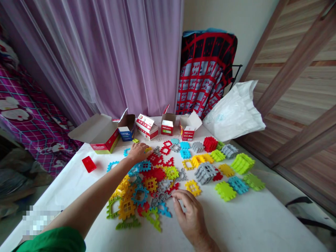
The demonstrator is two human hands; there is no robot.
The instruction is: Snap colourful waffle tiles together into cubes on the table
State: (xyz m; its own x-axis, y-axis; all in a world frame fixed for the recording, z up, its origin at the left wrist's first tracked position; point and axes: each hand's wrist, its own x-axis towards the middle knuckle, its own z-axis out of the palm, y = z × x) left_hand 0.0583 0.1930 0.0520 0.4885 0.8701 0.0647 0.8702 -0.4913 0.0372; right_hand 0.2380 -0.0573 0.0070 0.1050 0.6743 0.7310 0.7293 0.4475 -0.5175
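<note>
My left hand (140, 152) reaches over the far side of a loose pile of plastic interlocking building pieces. Its fingers are stretched out, the tips beside a small yellow piece (148, 149). At the near right edge of the pile is my right hand (191, 215), fingers bent and thumb apart, holding nothing I can see. Its fingertips are close to a red piece (172, 188) and a grey triangular piece (160, 197). The pile mixes yellow window pieces (127, 208), blue frames (140, 195), green triangles (153, 217) and red gear-edged plates.
Sorted stacks stand on the right, among them grey windows (205, 173), green pieces (243, 163) and red pieces (210, 144). Along the back are several small cartons, including a blue box (127, 134). A red rectangle (89, 164) lies left; a white bag (233, 113) sits back right.
</note>
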